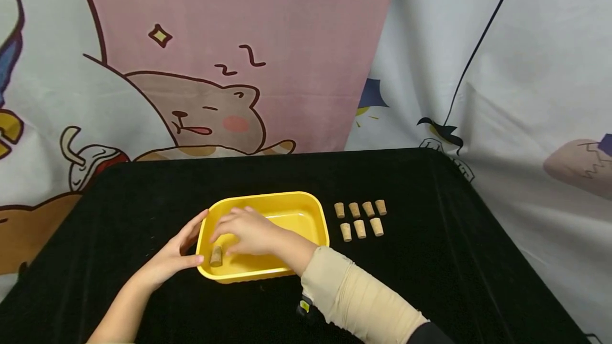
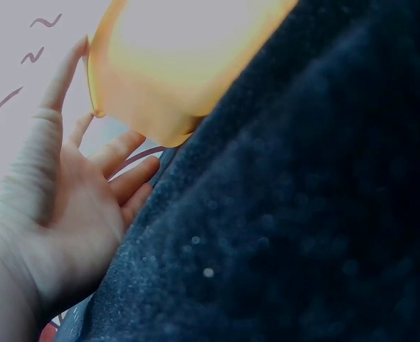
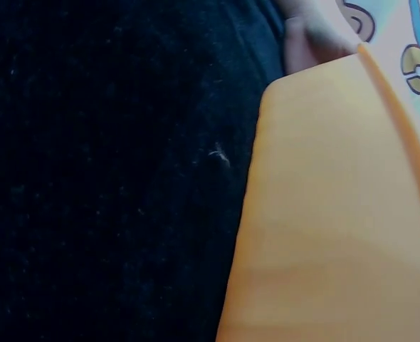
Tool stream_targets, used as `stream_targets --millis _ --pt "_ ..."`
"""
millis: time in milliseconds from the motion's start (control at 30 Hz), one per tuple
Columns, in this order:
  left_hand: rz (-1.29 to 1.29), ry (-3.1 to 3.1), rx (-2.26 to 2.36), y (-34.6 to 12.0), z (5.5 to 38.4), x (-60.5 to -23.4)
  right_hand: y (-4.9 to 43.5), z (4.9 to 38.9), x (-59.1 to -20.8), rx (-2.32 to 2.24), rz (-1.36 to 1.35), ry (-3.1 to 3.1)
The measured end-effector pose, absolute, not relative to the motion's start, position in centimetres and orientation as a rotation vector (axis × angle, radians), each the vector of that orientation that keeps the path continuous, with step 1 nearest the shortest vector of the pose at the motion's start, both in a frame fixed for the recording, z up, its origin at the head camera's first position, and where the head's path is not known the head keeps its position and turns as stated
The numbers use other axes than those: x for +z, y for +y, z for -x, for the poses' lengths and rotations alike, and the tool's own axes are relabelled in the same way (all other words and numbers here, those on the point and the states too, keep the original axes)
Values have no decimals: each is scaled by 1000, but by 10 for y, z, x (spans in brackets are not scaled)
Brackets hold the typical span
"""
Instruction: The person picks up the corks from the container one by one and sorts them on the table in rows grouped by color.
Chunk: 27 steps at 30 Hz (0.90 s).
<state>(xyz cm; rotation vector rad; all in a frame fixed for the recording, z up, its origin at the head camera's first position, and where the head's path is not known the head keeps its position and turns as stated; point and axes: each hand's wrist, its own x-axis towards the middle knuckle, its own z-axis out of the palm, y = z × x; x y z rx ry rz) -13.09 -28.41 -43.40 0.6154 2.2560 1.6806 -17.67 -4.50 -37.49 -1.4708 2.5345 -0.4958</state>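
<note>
A yellow plastic tray stands on the black cloth. The left hand is at its left end, thumb and fingers spread and touching the rim and outer wall; the left wrist view shows this hand with its palm apart from the tray. Inside the tray's left part, the right hand reaches down with bent fingers, thumb and fingertips apart and no object visible between them. A cork stopper is in the tray's front left corner, just beside the right fingertips. In the right wrist view the tray wall hides the right hand.
Several cork stoppers lie in two rows on the black cloth, right of the tray. A printed cloth with cartoon animals hangs behind the table. A beige wrap covers the right forearm.
</note>
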Motion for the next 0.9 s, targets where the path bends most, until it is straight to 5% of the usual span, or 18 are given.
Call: stream_targets --millis 900 --pt "-627 2262 1680 -284 130 -435 -62 174 -394 -405 1427 2501"
